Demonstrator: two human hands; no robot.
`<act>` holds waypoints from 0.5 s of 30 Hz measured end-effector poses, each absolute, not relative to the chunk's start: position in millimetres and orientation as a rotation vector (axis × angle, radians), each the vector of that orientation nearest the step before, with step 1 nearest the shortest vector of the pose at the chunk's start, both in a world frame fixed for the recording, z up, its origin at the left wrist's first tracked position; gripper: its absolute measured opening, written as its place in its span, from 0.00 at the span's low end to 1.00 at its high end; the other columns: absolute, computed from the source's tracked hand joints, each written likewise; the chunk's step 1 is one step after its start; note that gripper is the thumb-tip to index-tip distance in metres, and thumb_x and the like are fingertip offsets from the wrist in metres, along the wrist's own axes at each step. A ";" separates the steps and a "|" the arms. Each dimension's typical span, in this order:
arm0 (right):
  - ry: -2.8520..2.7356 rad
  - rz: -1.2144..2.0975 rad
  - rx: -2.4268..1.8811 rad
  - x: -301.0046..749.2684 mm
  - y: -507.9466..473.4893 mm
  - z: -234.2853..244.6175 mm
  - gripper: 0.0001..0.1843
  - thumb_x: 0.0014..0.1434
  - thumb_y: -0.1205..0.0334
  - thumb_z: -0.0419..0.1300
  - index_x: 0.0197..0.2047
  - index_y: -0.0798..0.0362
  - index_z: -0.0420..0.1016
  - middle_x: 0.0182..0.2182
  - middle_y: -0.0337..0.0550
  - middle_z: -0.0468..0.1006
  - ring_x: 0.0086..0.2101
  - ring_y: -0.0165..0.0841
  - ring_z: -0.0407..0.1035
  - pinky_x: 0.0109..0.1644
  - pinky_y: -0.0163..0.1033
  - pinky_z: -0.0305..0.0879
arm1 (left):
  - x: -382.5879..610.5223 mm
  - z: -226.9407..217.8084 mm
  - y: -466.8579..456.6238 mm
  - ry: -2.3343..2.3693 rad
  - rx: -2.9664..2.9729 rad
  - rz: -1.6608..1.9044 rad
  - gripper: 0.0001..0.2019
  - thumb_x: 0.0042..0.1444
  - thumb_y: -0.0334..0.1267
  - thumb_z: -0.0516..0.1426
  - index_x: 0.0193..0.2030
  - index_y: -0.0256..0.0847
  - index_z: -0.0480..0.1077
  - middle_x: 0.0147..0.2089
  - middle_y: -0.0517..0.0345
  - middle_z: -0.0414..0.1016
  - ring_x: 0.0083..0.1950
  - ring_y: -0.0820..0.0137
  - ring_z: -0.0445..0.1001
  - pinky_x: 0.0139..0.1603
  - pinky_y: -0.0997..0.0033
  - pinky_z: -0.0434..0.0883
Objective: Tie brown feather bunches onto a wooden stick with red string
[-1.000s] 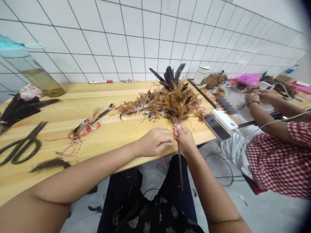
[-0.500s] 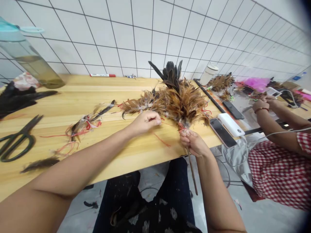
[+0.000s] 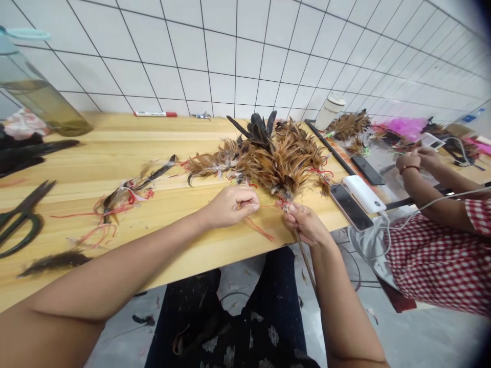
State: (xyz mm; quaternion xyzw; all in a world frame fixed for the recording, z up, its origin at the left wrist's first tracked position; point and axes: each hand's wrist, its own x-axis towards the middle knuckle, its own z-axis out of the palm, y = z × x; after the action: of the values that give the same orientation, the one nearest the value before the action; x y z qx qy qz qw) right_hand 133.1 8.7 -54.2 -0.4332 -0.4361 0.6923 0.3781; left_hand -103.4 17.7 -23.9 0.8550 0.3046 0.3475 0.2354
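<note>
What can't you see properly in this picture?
All in the head view:
- Thin brown wooden stick: top wrapped by the right hand, lower end lost behind that forearm.
- Red thread: its end is buried in the left hand.
- Dark green metal scissors: handles cut by the left edge.
- Clear plastic bottle: partly cut by the left edge.

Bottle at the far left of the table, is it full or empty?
Partly full: yellowish liquid fills the lower part of the bottle, and the part above the liquid line looks clear.
</note>
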 end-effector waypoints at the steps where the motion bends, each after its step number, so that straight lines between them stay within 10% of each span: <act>1: -1.135 1.758 -1.120 133.2 7.7 -53.4 0.25 0.45 0.45 0.67 0.36 0.55 0.66 0.17 0.28 0.54 0.18 0.21 0.41 0.23 0.33 0.32 | -103.9 -25.4 18.3 0.856 2.336 0.961 0.11 0.59 0.37 0.52 0.28 0.36 0.70 0.25 0.58 0.69 0.29 0.75 0.65 0.33 0.75 0.62; 15: -1.547 1.350 -1.300 133.5 -7.2 -45.5 0.22 0.56 0.44 0.56 0.24 0.50 0.54 0.18 0.31 0.55 0.20 0.25 0.48 0.25 0.33 0.47 | -104.4 -47.9 33.4 1.071 2.139 0.668 0.15 0.61 0.43 0.50 0.38 0.37 0.75 0.36 0.55 0.78 0.36 0.71 0.73 0.39 0.73 0.67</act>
State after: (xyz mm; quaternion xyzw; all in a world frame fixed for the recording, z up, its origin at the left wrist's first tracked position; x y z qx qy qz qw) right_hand 133.5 -7.2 -45.5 -0.5014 -0.5968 0.5207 0.3484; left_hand -104.4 33.4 -47.9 0.8151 0.4082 0.2545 0.3229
